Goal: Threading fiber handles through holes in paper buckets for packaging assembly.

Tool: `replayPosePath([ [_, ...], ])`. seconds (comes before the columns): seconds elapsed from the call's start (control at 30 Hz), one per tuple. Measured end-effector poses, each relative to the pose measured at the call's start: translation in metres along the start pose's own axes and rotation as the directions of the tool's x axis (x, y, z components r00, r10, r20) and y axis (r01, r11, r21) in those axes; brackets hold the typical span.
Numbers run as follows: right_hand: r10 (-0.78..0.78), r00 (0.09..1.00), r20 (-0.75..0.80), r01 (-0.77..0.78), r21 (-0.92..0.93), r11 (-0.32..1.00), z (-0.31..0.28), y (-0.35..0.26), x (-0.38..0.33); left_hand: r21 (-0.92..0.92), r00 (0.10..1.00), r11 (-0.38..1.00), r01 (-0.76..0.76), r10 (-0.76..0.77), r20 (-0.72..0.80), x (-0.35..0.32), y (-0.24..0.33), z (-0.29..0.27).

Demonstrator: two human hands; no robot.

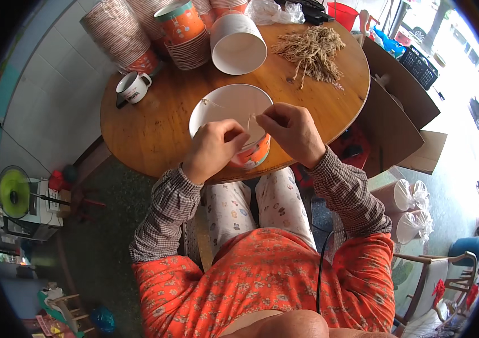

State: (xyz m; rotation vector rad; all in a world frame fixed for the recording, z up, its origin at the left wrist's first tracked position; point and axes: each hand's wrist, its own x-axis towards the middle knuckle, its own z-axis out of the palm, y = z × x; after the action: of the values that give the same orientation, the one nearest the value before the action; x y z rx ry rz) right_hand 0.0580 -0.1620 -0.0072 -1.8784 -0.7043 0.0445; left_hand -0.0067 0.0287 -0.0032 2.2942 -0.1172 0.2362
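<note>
A paper bucket (255, 154), white inside with an orange and teal printed outside, stands at the table's near edge. Both of my hands meet over its near rim. My left hand (212, 151) is pinched closed near a thin piece of twine (250, 120). On the other side, my right hand (295, 134) pinches the twine between thumb and forefinger. What lies between my left fingertips is too small to make out clearly. Another bit of twine (208, 102) shows at the bucket's far left rim.
On the round wooden table (155, 135) lies a heap of twine pieces (310, 52) at the back right. Stacked paper buckets (116, 34) and a large white bucket (239, 48) fill the back. A white mug (133, 88) stands left. Cardboard boxes (388, 127) flank the table's right side.
</note>
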Motion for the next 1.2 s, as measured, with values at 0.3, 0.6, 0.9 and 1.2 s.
replayPosePath([
  [0.3, -0.320, 0.946, 0.053, 0.312, 0.121, 0.942, -0.012, 0.002, 0.001, -0.479, 0.936, 0.853, 0.205, -0.028, 0.351, 0.026, 0.002, -0.004],
  [0.6, -0.074, 0.965, 0.253, 0.033, 0.162, 0.986, -0.025, 0.017, -0.007, -0.469, 0.916, 0.847, 0.249, -0.049, 0.399, 0.021, 0.007, -0.004],
  [0.9, -0.102, 0.975, 0.197, 0.120, -0.078, 0.990, -0.025, 0.011, -0.010, -0.377, 0.904, 0.900, 0.219, -0.042, 0.424, 0.025, 0.005, 0.005],
  [1.2, -0.069, 0.981, 0.181, 0.060, 0.055, 0.997, -0.020, 0.005, -0.008, -0.520, 0.945, 0.843, 0.137, 0.046, 0.324, 0.017, 0.009, 0.009],
])
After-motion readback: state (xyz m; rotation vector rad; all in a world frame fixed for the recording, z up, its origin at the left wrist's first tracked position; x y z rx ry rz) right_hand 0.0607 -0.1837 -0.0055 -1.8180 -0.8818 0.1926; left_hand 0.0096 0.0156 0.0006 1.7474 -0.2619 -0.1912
